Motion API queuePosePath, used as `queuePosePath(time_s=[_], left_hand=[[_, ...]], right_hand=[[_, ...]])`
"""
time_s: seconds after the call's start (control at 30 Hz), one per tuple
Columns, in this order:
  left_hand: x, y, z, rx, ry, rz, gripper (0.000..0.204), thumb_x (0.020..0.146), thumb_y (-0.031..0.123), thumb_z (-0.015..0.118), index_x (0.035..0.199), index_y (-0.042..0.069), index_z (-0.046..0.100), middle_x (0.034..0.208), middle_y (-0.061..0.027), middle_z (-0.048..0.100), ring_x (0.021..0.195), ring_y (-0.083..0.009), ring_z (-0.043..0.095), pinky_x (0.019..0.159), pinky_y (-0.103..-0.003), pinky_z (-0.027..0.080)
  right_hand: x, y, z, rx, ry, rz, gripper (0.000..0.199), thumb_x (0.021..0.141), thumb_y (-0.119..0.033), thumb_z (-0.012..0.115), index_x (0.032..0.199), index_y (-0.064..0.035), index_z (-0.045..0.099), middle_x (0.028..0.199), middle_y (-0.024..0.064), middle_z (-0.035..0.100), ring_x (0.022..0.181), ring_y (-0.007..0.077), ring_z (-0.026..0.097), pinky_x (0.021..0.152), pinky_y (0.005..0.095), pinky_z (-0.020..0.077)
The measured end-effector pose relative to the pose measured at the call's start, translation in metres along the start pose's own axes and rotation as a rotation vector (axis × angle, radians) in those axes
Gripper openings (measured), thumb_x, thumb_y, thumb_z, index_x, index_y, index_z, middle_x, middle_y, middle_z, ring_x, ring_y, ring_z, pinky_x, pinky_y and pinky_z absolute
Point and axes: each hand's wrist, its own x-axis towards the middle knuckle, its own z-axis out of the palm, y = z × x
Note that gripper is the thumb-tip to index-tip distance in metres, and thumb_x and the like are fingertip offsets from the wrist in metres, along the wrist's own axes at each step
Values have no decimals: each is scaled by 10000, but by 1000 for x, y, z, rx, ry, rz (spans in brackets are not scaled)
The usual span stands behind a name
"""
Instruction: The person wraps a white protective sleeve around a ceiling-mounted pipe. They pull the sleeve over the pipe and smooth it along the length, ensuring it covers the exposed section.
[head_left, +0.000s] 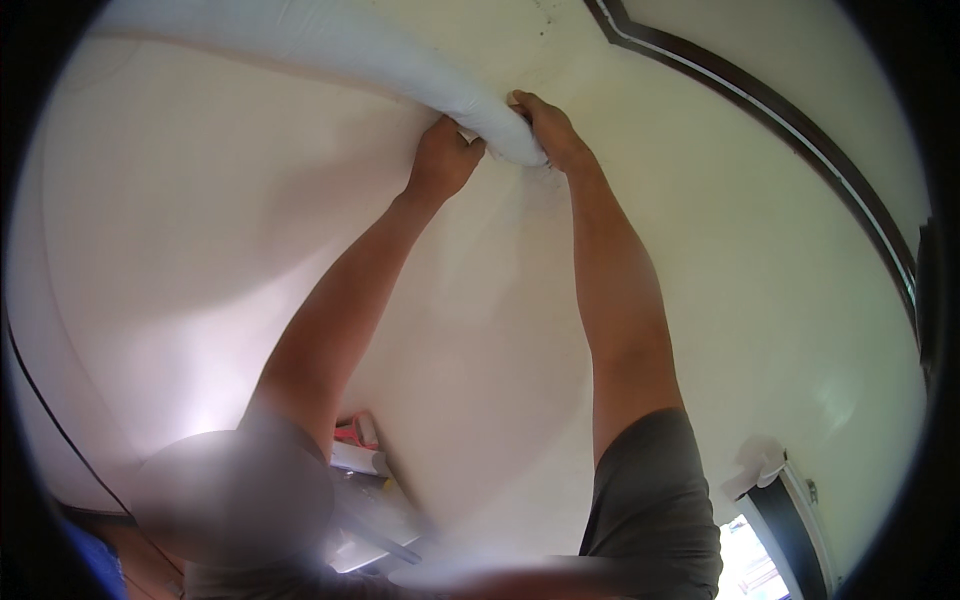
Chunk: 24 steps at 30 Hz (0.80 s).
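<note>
A long white padded roll, like a pillow or folded quilt (330,45), runs from the upper left to the top centre. Its end is pinched between both hands. My left hand (445,158) grips the end from the left with closed fingers. Closed over the same end from the right is my right hand (552,130). A broad white cloth (190,250) spreads below and behind my forearms, and whether it joins the roll I cannot tell.
A cream surface with a dark curved trim strip (760,105) fills the right side. Low in the picture are a pink item (350,432), white rolled things (358,460) and a bright window with a dark frame (765,550).
</note>
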Motion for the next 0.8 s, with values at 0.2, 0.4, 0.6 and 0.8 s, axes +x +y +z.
queuePosePath(time_s=[0.2, 0.4, 0.6, 0.8], left_hand=[[-2, -3, 17, -333, 27, -10, 343, 921, 13, 676, 1241, -40, 567, 906, -113, 708, 788, -206, 688, 743, -372, 549], [-5, -6, 28, -361, 138, 14, 276, 918, 26, 678, 1173, -14, 580, 860, -73, 677, 733, -150, 646, 697, -336, 557], [-12, 5, 40, -207, 291, 119, 284, 948, -10, 659, 1221, -2, 580, 927, -126, 706, 783, -221, 694, 744, -368, 569], [-29, 16, 69, -152, 519, 139, 391, 930, -48, 647, 1315, -38, 578, 1089, -221, 675, 908, -365, 696, 790, -449, 561]], right_hand=[[-3, 2, -2, 0, -93, -135, 462, 1049, -402, 571, 1153, 3, 766, 1080, 136, 769, 916, 216, 675, 870, 351, 512], [-14, 16, -17, -220, 227, -389, 248, 972, -250, 687, 1070, -66, 822, 1024, 149, 799, 894, 257, 746, 837, 374, 576], [-34, 16, -42, -652, 192, -62, 210, 961, -151, 654, 980, -36, 828, 948, 180, 800, 808, 258, 780, 800, 368, 619], [-25, 15, -48, -354, 104, 34, 209, 933, -108, 654, 917, 43, 797, 775, 155, 768, 606, 192, 746, 662, 309, 620]])
